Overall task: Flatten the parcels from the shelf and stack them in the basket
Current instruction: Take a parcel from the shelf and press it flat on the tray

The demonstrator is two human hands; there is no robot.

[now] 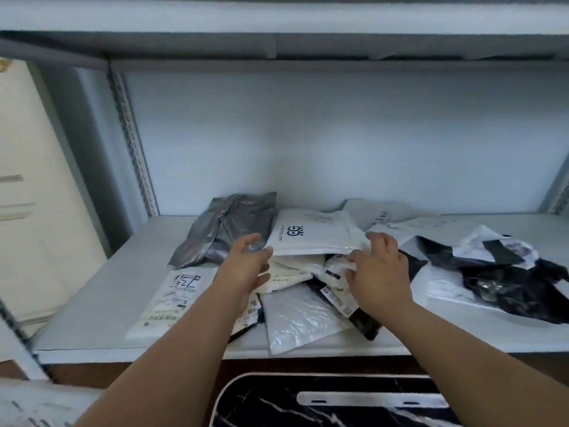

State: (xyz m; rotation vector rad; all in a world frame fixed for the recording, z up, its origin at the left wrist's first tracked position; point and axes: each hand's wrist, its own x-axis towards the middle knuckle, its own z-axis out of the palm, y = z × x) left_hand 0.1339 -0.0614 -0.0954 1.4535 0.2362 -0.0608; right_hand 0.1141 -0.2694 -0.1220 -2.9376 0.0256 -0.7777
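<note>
Several soft parcels lie heaped on the white shelf (92,297). On top of the heap sits a white parcel with a dark logo (311,234). My left hand (246,266) reaches to its left front corner with fingers spread, close to its edge. My right hand (377,269) is at its right front corner, fingertips on the crumpled white parcels (335,266) under it. A grey foil parcel (228,226) lies at the back left. At the bottom edge is a black marbled basket (277,402).
A labelled white parcel (172,303) lies front left and a clear plastic one (298,318) hangs over the shelf's front edge. A black and white torn parcel (492,272) fills the right. Shelf uprights (132,140) stand at the left; another shelf board (277,47) is overhead.
</note>
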